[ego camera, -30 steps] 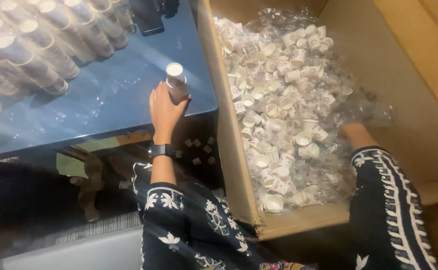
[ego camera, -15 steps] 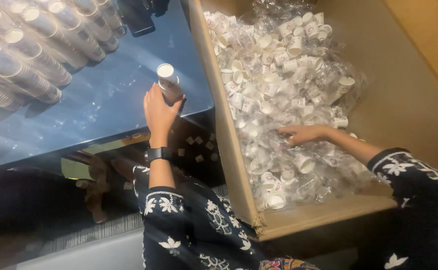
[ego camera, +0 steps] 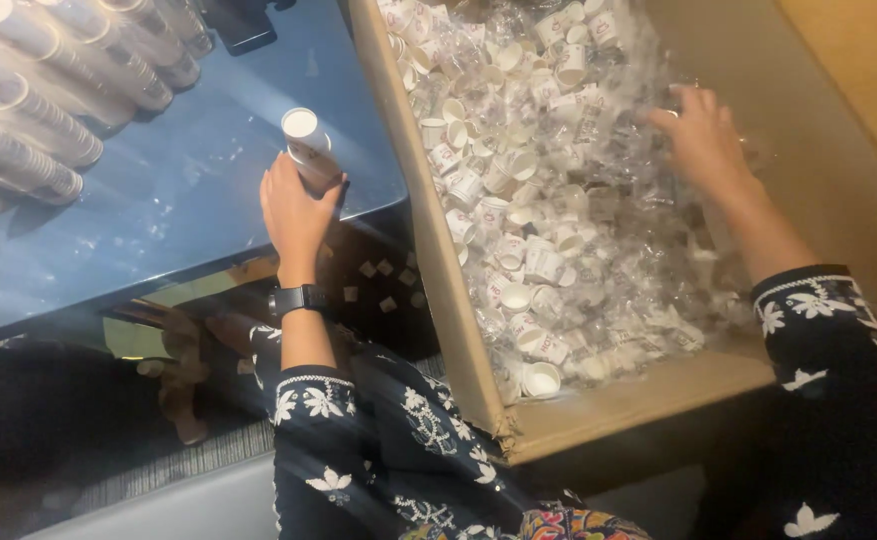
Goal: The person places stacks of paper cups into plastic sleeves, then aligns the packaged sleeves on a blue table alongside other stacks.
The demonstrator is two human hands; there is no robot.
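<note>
Cups in a short stack [ego camera: 305, 150], white-rimmed and nested, stood on the glossy blue table [ego camera: 188, 215] near its right edge, and the left hand [ego camera: 296, 208] was closed around the stack's lower part, fingers wrapped on it. A black wristband [ego camera: 298, 299] sat on that wrist, above a dark sleeve with white flowers [ego camera: 323, 410]. Far to the left, along the table's upper edge, long rows of stacked cups [ego camera: 48, 90] lay on their sides, well apart from the held stack. A dark object [ego camera: 243, 22] rested at the table's top edge, too cut off to identify.

Just right of the table stood a large cardboard box [ego camera: 458, 300], its near wall almost touching the table's edge. It was filled with small white cups in clear plastic wrapping [ego camera: 528, 240], heaped loosely. Further right, the right hand [ego camera: 703, 140] lay on the heap near the box's far side, fingers spread and curled into the crinkled plastic; whether it actually gripped a cup could not be told.
</note>
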